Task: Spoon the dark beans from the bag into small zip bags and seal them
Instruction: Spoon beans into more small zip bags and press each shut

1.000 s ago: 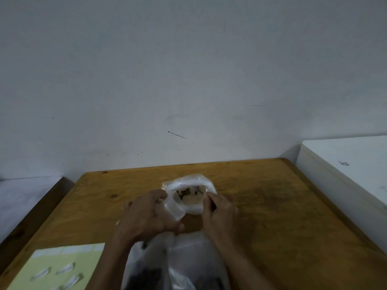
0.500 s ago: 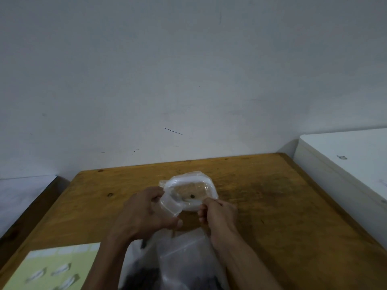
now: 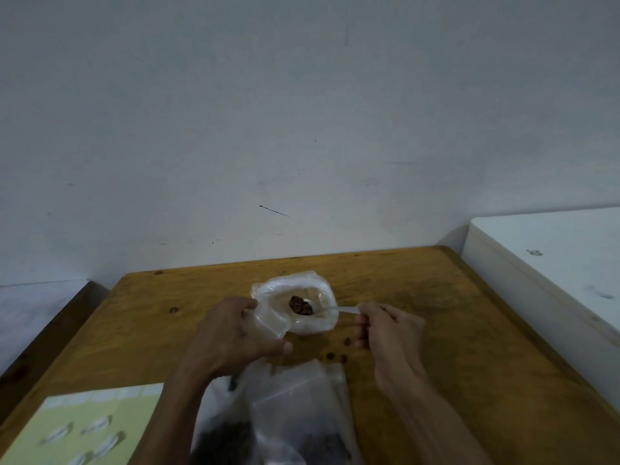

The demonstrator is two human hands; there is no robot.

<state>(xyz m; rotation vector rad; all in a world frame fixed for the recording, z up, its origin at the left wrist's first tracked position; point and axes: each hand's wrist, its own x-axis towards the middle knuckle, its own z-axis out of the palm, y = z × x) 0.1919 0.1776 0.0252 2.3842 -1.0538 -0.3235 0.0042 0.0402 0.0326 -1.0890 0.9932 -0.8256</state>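
Worn wooden table [image 3: 436, 330], amber, scuffed, set against a plain pale wall [image 3: 302, 112]. Your left hand [image 3: 231, 333] pinches the rim of a small zip bag [image 3: 268, 322], clear and crumpled, holding its mouth open. Your right hand [image 3: 389, 330] grips the handle of a pale spoon [image 3: 332, 309]; its bowl carries a heap of dark beans [image 3: 301, 305] over the open white bag [image 3: 315, 325], which sits mid-table with its rim rolled down in a ring. A few loose beans [image 3: 337, 355] lie on the wood just near of it. Clear plastic bags [image 3: 288, 417] with dark contents lie between your forearms at the near edge. A yellow-green sheet [image 3: 84, 427] covers the near left corner. A white cabinet [image 3: 553, 263] bounds the right edge; bare wood stays open far and right.
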